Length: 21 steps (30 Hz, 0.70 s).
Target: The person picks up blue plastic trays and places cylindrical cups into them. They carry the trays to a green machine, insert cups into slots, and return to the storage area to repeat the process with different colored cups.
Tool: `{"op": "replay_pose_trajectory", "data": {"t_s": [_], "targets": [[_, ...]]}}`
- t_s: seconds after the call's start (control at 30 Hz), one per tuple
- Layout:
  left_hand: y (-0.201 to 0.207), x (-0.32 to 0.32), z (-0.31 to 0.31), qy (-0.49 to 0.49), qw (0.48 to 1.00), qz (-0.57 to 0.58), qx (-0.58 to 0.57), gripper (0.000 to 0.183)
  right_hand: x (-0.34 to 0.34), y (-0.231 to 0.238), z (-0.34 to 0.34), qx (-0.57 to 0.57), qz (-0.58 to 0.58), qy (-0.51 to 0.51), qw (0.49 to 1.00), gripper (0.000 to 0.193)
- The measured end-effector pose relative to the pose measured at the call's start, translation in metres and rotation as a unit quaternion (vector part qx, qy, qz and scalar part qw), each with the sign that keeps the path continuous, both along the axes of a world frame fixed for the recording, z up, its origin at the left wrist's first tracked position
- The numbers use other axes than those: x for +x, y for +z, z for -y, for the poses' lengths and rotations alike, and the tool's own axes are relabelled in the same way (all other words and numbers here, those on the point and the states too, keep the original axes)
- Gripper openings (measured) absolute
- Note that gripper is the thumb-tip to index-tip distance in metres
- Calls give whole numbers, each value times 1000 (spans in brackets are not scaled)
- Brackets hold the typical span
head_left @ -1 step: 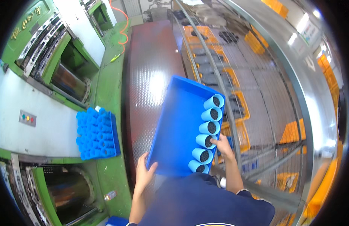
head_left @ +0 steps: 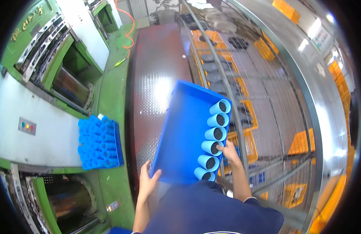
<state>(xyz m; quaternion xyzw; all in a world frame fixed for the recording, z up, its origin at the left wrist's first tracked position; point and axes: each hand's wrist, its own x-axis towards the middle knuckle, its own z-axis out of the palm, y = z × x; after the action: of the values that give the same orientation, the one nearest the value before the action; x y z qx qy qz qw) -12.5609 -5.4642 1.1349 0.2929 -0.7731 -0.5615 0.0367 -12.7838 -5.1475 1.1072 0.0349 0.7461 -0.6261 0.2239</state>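
A blue plastic tray (head_left: 180, 136) is held tilted in front of my body, near the dark blue shirt I wear. Along its right side lies a row of several light blue cups (head_left: 209, 133), each with black pellets (head_left: 218, 134) in it. My left hand (head_left: 148, 180) is closed on the tray's near left edge, thumb on top and fingers outside. On the right edge, my right hand (head_left: 230, 153) grips the tray. Its thumb reaches over to the mouth of one cup, and its other fingers are mostly hidden.
A blue crate (head_left: 119, 144) packed with blue cups sits on the green machine ledge (head_left: 114, 93) at left. A can (head_left: 112, 206) stands nearer me. Metal rails (head_left: 223, 70) run along the right, with yellow crates (head_left: 248, 146) beyond. A patterned metal plate (head_left: 149, 93) stretches ahead.
The view has shifted slightly, and the tray sits a touch lower and further left in it. Both hands keep their hold, and the cups stay in their row.
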Motion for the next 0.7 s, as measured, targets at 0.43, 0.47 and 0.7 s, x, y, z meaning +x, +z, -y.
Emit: {"op": "replay_pose_trajectory", "data": {"t_s": [0.43,0.47,0.7], "targets": [[-28,-477,190,132,917,-8,376,65,-434,-9,192,61,41,-40,997,32],[-22,-510,201,115,916,-11,384,67,-453,-9,201,36,36,-66,997,33],[-48,-779,258,191,921,-126,314,54,-673,-57,293,-61,86,-166,980,33]]}}
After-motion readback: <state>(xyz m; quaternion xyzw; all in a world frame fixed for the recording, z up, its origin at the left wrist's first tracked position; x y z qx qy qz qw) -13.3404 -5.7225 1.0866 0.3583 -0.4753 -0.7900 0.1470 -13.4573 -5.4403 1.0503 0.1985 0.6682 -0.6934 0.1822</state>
